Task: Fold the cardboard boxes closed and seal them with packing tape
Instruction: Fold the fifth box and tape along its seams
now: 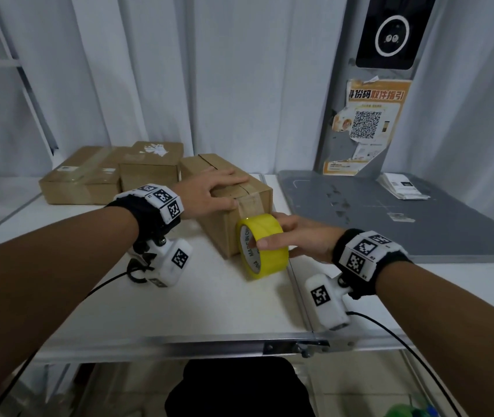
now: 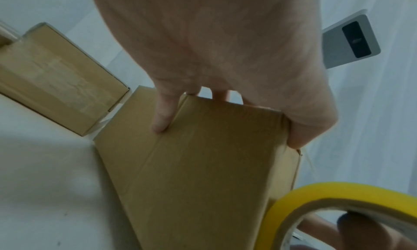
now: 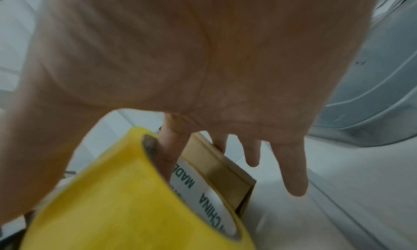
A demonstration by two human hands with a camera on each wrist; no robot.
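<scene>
Yellow packing tape [image 1: 262, 246] is standing on edge on the white table [image 1: 197, 299], nearest of the task's things, its side touching the near end of the cardboard box [image 1: 230, 203]. The right hand [image 1: 296, 240] is gripping the roll: the thumb is lying across the yellow outer band, and in the right wrist view one finger is hooked into the core beside the printed lettering while the other fingers [image 3: 293, 166] are hanging straight past the roll, free of it. A strip of tape is already running over the box's near top edge and down its end face, just above the roll.

Just beyond, the left hand [image 1: 209, 191] is lying palm-down on the box's top, fingers spread and flat across the closed flaps; in the left wrist view the thumb [image 2: 163, 113] is pressing on the side face and the fingertips are curling over the far edge.

Farther back on the left, two more boxes are sitting side by side: a flat wide box [image 1: 80, 179] with clear tape along its top, and a smaller box [image 1: 152, 165] with white label scraps on its lid, which is nearly touching the held box's far corner.

To the right, a grey mat [image 1: 390, 215] is covering the table, with a folded paper [image 1: 402, 185] on its far part. Behind it a grey panel [image 1: 369, 115] is carrying an orange poster with a QR code, in front of pale curtains [image 1: 239, 70].
</scene>
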